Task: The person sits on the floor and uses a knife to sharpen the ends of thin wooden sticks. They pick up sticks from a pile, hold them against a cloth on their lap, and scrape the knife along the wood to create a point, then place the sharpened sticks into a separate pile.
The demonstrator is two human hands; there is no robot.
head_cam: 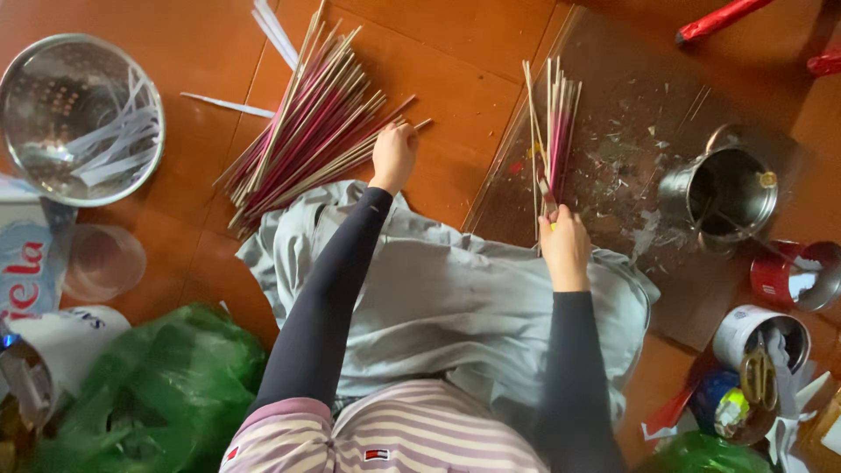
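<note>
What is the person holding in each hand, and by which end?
Right hand grips a small bunch of sticks by its lower end. Left hand rests on the big stick pile, grip unclear.

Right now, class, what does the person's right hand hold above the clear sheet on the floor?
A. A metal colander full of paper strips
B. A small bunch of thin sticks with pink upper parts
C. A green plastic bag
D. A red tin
B: the right hand grips a small bunch of sticks fanned upward over the clear sheet, while the left hand rests on the big pile of sticks.
</note>
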